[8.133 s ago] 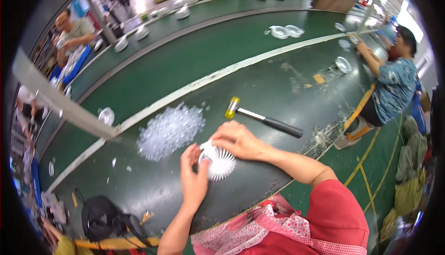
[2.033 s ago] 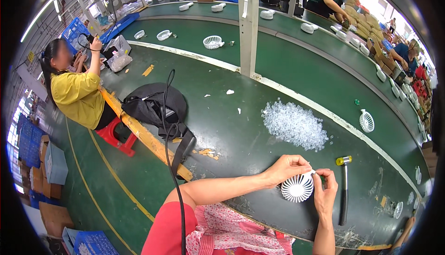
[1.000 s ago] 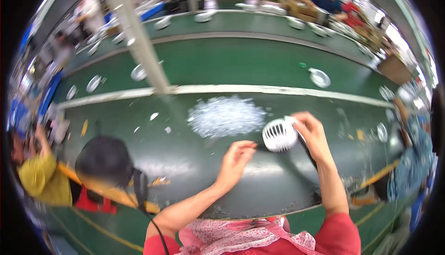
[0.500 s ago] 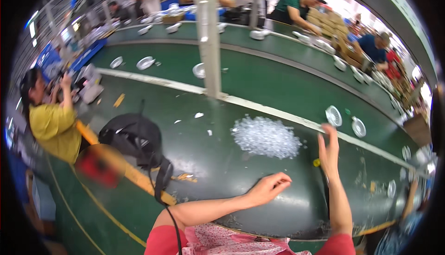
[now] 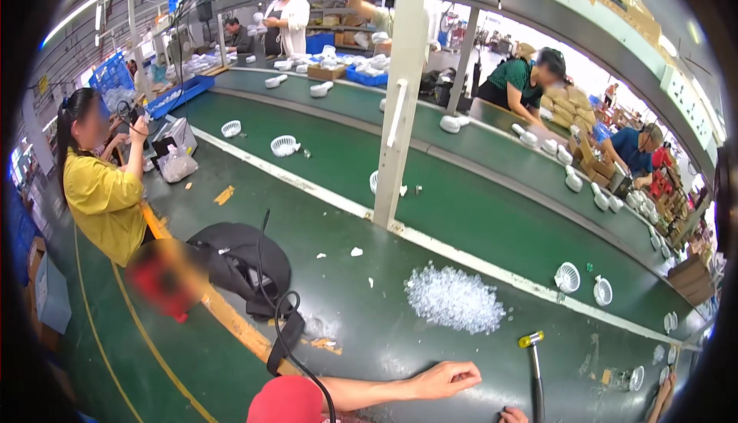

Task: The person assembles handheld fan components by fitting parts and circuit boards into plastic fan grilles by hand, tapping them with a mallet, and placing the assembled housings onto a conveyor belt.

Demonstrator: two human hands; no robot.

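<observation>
Head view: the pile [image 5: 455, 300], a loose heap of small, glassy, clear bits, sits on the smooth, glossy bench [image 5: 400, 346]. Nearer the wearer than the pile is the left hand [image 5: 446, 381], fingers loosely bent in a relaxed half-curl. Right of the pile, also on the near side, lies the hammer [image 5: 537, 383], with a yellow head, a bright metal shaft and a dark grip. Only part of the right hand [image 5: 513, 415] shows at the lower edge, below the pile; whether it is spread or pinching, I cannot tell. Well right of the pile, across the pale strip [image 5: 492, 266], two round, ribbed white grilles [image 5: 567, 277] rest on the green belt [image 5: 477, 215]. Left of the pile is a soft black bag [image 5: 246, 261].

A second ago the right hand gripped a grille just beside the pile; half a second ago it reached out beyond the pile's right side; now it is drawn back.
</observation>
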